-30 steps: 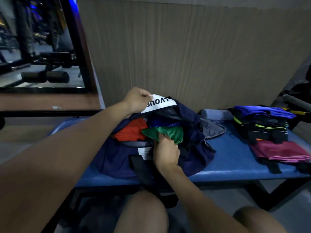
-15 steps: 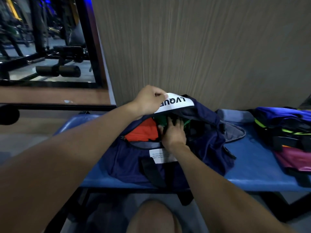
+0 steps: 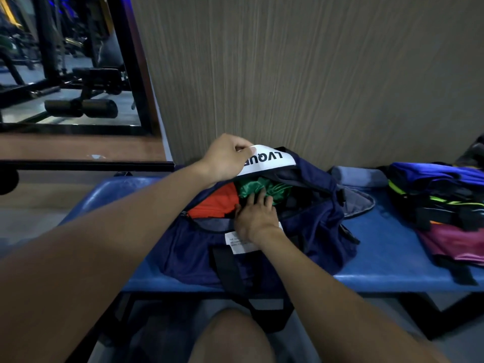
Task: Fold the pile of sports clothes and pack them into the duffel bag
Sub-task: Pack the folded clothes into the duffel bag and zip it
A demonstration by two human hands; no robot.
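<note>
Since the green top [image 3: 264,188] looks slippery and floppy, it's pressed flat into the duffel bag [image 3: 301,231] by the right hand [image 3: 255,218], fingers spread, while the bag's far rim is pinched up by the left hand [image 3: 226,158].

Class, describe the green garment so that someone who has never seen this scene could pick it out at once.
Find the blue bench along the wall, then the navy duffel bag lying open on it. In its mouth, beside an orange garment, sits the green garment, pressed by the right hand. It is the only shiny green cloth there.
</note>
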